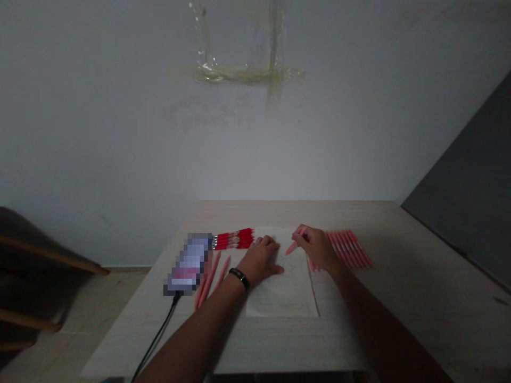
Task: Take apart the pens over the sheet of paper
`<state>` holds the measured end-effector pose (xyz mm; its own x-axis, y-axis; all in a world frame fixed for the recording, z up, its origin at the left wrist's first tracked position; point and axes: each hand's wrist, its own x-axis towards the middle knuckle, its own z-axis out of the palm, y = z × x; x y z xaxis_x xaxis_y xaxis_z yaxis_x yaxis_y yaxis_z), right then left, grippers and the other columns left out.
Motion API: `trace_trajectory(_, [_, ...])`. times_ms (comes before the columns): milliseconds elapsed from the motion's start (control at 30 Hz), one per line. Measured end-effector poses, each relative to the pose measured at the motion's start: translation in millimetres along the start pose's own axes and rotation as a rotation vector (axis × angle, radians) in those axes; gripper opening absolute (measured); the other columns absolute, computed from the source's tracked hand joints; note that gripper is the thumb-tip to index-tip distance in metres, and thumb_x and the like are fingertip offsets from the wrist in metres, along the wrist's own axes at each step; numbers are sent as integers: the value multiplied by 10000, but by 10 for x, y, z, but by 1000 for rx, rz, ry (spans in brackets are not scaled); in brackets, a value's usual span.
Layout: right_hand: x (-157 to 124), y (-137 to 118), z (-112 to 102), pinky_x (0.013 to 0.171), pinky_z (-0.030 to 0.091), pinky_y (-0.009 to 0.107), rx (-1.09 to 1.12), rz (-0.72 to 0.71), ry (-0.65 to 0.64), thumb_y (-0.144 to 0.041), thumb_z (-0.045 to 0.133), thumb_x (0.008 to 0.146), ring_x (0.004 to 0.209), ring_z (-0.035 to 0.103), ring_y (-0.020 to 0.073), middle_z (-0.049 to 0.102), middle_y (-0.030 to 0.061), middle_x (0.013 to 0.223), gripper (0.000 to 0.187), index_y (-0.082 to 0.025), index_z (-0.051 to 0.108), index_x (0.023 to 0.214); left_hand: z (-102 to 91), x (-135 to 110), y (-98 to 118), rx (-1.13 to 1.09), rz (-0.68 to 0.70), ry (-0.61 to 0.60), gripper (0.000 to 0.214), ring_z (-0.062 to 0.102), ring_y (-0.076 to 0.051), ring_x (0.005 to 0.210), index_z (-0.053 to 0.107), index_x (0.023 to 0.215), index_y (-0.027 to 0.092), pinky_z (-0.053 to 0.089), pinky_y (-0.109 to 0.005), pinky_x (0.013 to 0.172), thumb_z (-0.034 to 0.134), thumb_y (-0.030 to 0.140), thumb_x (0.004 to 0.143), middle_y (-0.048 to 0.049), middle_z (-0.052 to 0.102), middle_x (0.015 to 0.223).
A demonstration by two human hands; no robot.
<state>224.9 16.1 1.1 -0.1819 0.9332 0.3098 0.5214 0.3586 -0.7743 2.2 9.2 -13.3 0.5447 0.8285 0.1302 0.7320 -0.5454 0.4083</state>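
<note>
My left hand lies flat on a white sheet of paper, fingers loosely curled, holding nothing. A black band sits on that wrist. My right hand is closed on a pink pen, its tip pointing down-left onto the paper. A row of several pink pens lies just right of my right hand. Several red pen caps or parts lie in a bunch left of the sheet's top edge. Pink pen barrels lie on the table left of my left wrist.
A phone with a black cable rests at the table's left side. The light wooden table meets a white wall with tape remnants. A dark panel stands right; a wooden chair stands left.
</note>
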Motion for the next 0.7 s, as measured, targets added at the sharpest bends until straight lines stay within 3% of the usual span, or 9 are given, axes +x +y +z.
trace_trajectory(100, [-5, -3, -7, 439, 336, 214, -7, -27, -18, -437, 516, 942, 447, 485, 110, 584, -17, 587, 310, -189, 634, 798, 16, 1, -12, -9, 4, 8, 670, 538, -322, 1154, 626, 1257, 216, 443, -460, 998, 865, 424, 667, -121, 569, 1298])
trace_trajectory(300, [11, 3, -62, 520, 405, 232, -88, -67, 116, -400, 525, 940, 507, 556, 129, 646, 6, 626, 297, -195, 616, 745, 29, -1, -42, -25, 11, 7, 693, 533, -323, 1154, 621, 1273, 203, 445, -462, 998, 864, 431, 666, -127, 570, 1286])
trace_trajectory(500, [52, 3, -54, 492, 417, 232, 107, 10, 242, -445, 588, 907, 530, 577, 142, 643, 6, 654, 271, -190, 651, 841, -6, -16, -35, -47, 30, 31, 651, 555, -322, 1111, 659, 1239, 210, 459, -455, 968, 863, 436, 663, -132, 589, 1256])
trace_trajectory(600, [81, 14, -48, 504, 440, 236, 272, 70, 335, -439, 690, 838, 549, 591, 147, 660, 7, 680, 263, -193, 617, 894, -34, -7, 1, -163, 24, 94, 510, 596, -290, 1026, 691, 1208, 204, 482, -428, 906, 772, 461, 774, -134, 629, 1175])
trace_trajectory(700, [93, 17, 14, 511, 443, 238, 472, 90, 274, -438, 724, 811, 568, 602, 146, 703, 28, 740, 290, -199, 576, 883, -60, 26, 56, -414, -22, 195, 408, 630, -245, 942, 696, 1209, 182, 495, -377, 836, 632, 438, 899, -119, 685, 1055])
